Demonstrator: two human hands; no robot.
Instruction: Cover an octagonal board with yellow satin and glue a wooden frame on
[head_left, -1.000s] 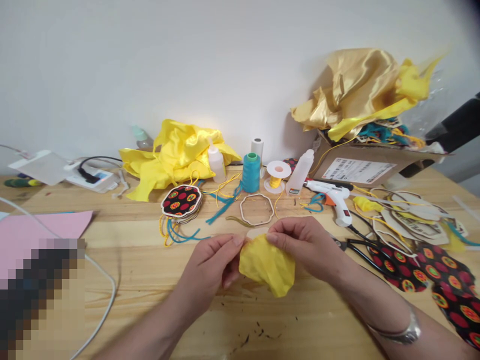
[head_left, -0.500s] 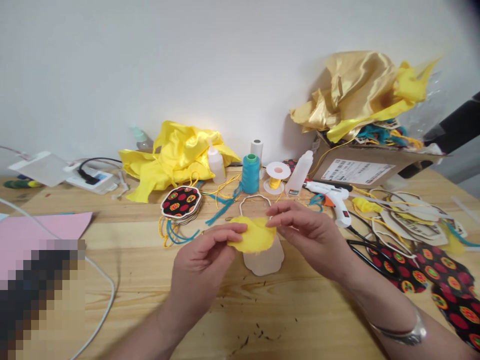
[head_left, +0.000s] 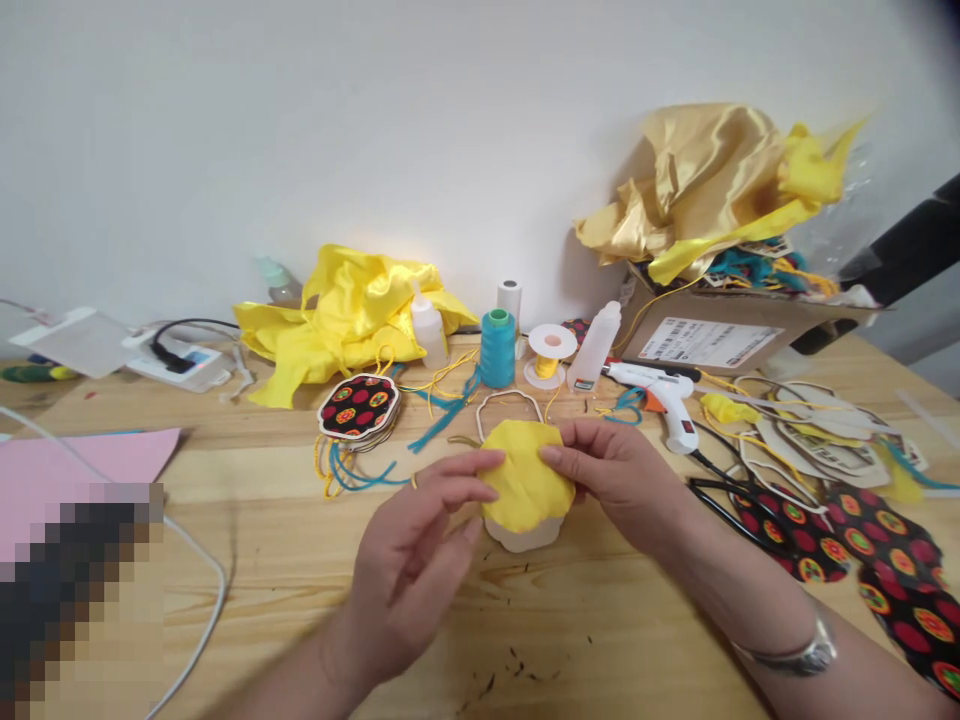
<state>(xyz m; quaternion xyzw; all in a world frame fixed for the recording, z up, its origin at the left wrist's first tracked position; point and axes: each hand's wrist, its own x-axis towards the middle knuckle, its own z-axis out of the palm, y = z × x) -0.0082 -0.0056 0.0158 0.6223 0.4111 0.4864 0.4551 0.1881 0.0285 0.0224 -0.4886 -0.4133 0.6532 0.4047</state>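
A piece of yellow cloth [head_left: 527, 480], cut with a scalloped edge, faces me between both hands. My right hand [head_left: 611, 465] pinches its right edge, thumb in front and fingers behind. My left hand [head_left: 427, 540] is at the cloth's left side, its fingertips touching the front surface and its thumb apart from the fingers. Below and partly behind the cloth lies a pale scalloped board [head_left: 525, 538] on the table. Just beyond is a thin scalloped frame [head_left: 510, 400], its lower part hidden by the cloth.
Behind stand a teal thread cone [head_left: 498, 350], a yellow thread spool [head_left: 551, 355] and squeeze bottles [head_left: 596, 345]. A glue gun [head_left: 664, 395] with its cord lies right, near patterned fabric [head_left: 885, 540]. A patterned scalloped piece [head_left: 358, 405] sits left; a cardboard box [head_left: 701, 335] stands back right.
The yellow cloth has turned from a tilted, folded-looking view to face me more fully. My right hand has shifted its hold to the right edge, and the left fingers have opened.
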